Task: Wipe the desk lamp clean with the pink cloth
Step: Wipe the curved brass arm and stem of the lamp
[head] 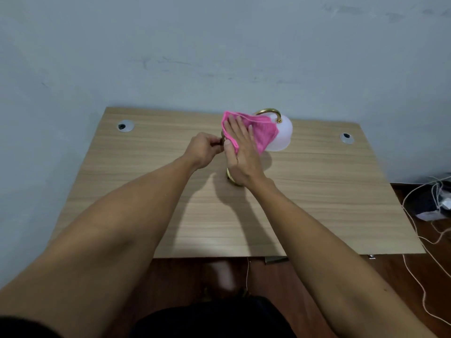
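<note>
A desk lamp with a curved gold arm (pixel 268 111), a round white shade (pixel 283 135) and a gold base (pixel 230 178) stands at the middle back of the wooden desk (pixel 146 191). The pink cloth (pixel 262 135) drapes over the lamp's arm and part of the shade. My right hand (pixel 241 152) lies flat on the cloth, thumb hooked under its edge, pressing it against the lamp. My left hand (pixel 203 151) is closed on the gold stem just left of the cloth. Most of the stem is hidden behind my hands.
Two round cable holes (pixel 125 126) (pixel 346 137) sit near the desk's back corners. A grey-blue wall rises right behind the desk. Cords and a power strip (pixel 439 203) lie on the dark floor at the right. My legs are below the front edge.
</note>
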